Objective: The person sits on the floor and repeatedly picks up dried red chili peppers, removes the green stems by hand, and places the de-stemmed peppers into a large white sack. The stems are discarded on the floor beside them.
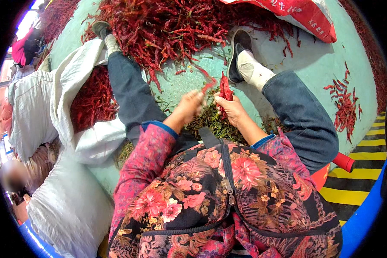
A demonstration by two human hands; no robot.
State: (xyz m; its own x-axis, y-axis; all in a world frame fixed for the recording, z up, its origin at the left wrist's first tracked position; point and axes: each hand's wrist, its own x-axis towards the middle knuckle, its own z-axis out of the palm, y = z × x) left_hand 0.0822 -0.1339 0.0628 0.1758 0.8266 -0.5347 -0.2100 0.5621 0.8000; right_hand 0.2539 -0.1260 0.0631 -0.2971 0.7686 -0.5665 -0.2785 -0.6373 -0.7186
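Observation:
My left hand (191, 104), blurred by motion, is closed on a dried red chili pepper (209, 84) that points up and away from me. Close to its right, my right hand (230, 104) grips a small bunch of dried red chilies (225, 88) held upright. Below both hands lies a heap of green and brown chili stems (213, 124) between my legs. Beyond them a large pile of dried red chilies (167, 29) spreads over the pale green floor (193, 79), with a few loose chilies and stem bits at its near edge.
An open white woven sack (63, 96) of red chilies (93, 100) lies left of my leg, above a full white sack (71, 200). A red printed sack (309, 19) rests at upper right. A small chili pile (345, 106) lies right. Another person (32, 171) is at far left.

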